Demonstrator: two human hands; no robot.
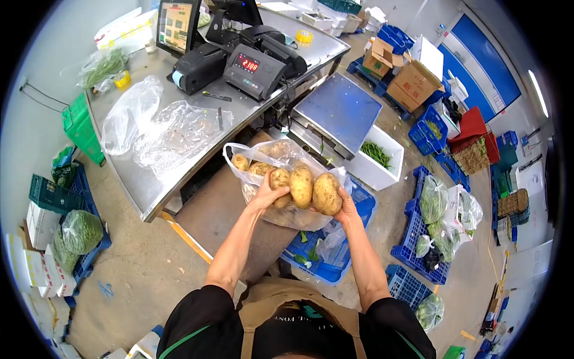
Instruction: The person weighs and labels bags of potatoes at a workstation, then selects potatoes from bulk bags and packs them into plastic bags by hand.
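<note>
Between my two hands is a row of three potatoes point(301, 186), squeezed together over a clear plastic bag point(235, 157). My left hand point(263, 196) is closed on the left end of the row, its thumb along the nearest potato. At the other end, my right hand point(346, 207) curls round the side of the largest potato point(327, 194); most of its fingers are hidden behind. More potatoes point(240, 161) lie inside the bag, which rests on a brown board point(212, 206).
A metal table point(134, 179) holds plastic bags point(179, 128) and a scale display point(251, 67) with red digits. Beyond my hands stands a platform scale point(338, 113), beside a white box of green beans point(376, 154). A blue crate point(335, 272) sits below my right hand.
</note>
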